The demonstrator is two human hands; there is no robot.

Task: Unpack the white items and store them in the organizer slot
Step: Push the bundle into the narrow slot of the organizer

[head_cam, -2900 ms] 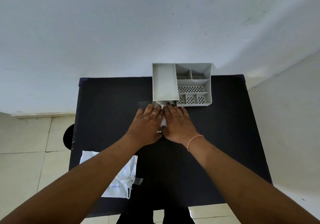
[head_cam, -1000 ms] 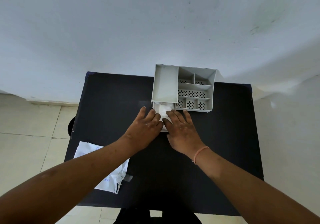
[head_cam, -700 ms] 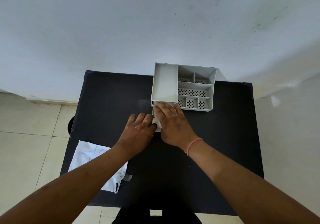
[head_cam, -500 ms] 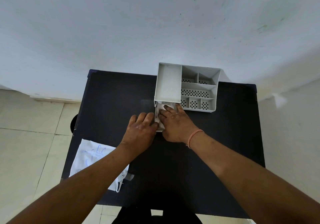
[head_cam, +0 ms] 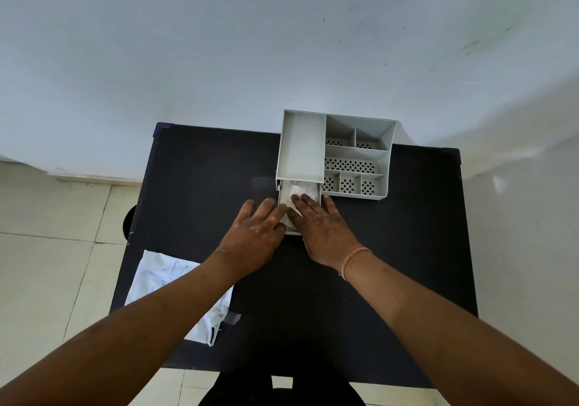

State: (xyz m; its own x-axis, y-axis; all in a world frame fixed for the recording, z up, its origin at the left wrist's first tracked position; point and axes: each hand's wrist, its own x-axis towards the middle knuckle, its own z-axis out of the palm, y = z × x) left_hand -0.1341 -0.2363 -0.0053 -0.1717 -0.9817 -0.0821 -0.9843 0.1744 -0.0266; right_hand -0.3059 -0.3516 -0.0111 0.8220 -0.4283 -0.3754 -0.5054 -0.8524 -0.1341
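A grey organizer (head_cam: 357, 151) with several compartments stands at the back of the black table (head_cam: 194, 186). A drawer (head_cam: 283, 200) is pulled out from under its left section. White items (head_cam: 302, 187) lie inside the drawer. My right hand (head_cam: 319, 227) lies flat with its fingertips pressing down on the white items. Beside it, my left hand (head_cam: 255, 233) rests flat, fingers touching the drawer's left edge. Neither hand grips anything.
An opened white plastic bag with blue print (head_cam: 175, 292) lies at the table's front left and hangs over the edge. A white wall rises right behind the table. A tiled floor (head_cam: 56, 249) lies to the left, with a dark round object (head_cam: 128, 224) beside the table.
My right hand has slid forward onto the white items in the drawer. My left hand has shifted slightly left to the drawer's edge. The view has moved a little.
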